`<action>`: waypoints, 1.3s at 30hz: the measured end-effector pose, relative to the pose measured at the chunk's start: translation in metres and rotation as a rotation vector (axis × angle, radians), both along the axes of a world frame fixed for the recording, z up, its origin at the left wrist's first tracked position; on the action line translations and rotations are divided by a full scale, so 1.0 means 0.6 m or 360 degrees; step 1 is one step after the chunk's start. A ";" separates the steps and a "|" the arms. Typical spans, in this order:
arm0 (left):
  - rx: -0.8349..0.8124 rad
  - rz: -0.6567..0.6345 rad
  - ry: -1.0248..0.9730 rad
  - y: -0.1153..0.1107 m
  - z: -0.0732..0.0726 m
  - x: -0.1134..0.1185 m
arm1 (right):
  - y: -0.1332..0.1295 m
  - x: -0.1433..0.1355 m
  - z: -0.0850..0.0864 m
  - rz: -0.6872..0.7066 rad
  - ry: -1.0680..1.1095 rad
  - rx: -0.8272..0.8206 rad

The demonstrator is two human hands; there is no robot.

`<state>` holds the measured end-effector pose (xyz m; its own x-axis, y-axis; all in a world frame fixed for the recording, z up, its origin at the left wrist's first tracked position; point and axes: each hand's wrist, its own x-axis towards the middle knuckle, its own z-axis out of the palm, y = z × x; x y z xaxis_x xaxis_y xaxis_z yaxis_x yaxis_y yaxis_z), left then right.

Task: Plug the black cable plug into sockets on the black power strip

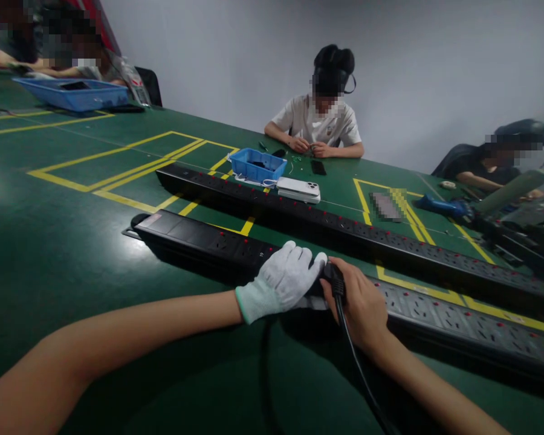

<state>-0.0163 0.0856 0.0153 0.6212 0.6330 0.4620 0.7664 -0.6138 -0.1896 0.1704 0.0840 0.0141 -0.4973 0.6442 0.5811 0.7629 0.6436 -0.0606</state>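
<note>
A long black power strip [199,234] with many sockets and small red dots lies slantwise across the green table in front of me. My left hand [284,279], in a white glove with a mint cuff, is closed over the strip's top and side. My right hand [360,302] is bare and grips a black power plug [334,279] against the strip's sockets. Whether its pins are inside a socket is hidden by my fingers. The plug's black cable [356,362] hangs down toward the lower right. Beyond lies a second long power strip [281,211], roughly parallel.
Past the strips, a small blue basket [258,166] stands beside a white phone box [299,188]. A person [320,124] works across the table, another [494,163] at the right. A larger blue tray [79,96] sits far left. Yellow tape lines mark the table [63,254].
</note>
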 end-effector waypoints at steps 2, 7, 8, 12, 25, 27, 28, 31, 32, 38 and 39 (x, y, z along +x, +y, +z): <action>0.0064 -0.0007 -0.0036 -0.001 -0.005 0.002 | -0.002 0.000 -0.003 -0.0017 -0.0024 0.0058; 0.0211 0.0016 -0.0134 0.001 -0.019 0.004 | -0.003 0.002 -0.010 -0.0048 -0.0068 0.0186; 0.0233 0.0020 -0.0146 0.002 -0.021 0.004 | -0.002 0.003 -0.012 -0.0059 -0.0070 0.0212; 0.0247 0.0028 -0.0147 0.004 -0.028 0.005 | -0.002 0.007 -0.019 -0.0035 -0.0079 0.0267; 0.0105 -0.0002 -0.0021 0.007 -0.011 0.001 | 0.003 0.014 -0.026 0.0049 -0.0103 0.0365; 0.0093 -0.0005 -0.0007 0.006 -0.010 0.000 | 0.002 0.013 -0.023 0.0045 -0.0105 0.0348; 0.0093 -0.0002 0.0000 0.006 -0.009 0.000 | 0.001 0.013 -0.022 0.0046 -0.0103 0.0335; 0.0082 -0.0003 0.0011 0.005 -0.007 0.000 | 0.000 0.012 -0.017 0.0069 -0.0091 0.0316; 0.0076 -0.0004 0.0014 0.006 -0.006 0.001 | 0.000 0.012 -0.016 0.0079 -0.0089 0.0313; 0.0051 0.0001 0.0057 0.006 -0.004 0.003 | 0.001 0.017 -0.017 0.0140 -0.0106 0.0302; 0.0058 0.0001 0.0061 0.006 -0.003 0.003 | 0.001 0.018 -0.018 0.0139 -0.0111 0.0297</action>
<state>-0.0147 0.0891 0.0132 0.6383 0.6166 0.4609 0.7587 -0.6053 -0.2409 0.1811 0.0847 0.0034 -0.5898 0.4815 0.6483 0.7021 0.7025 0.1170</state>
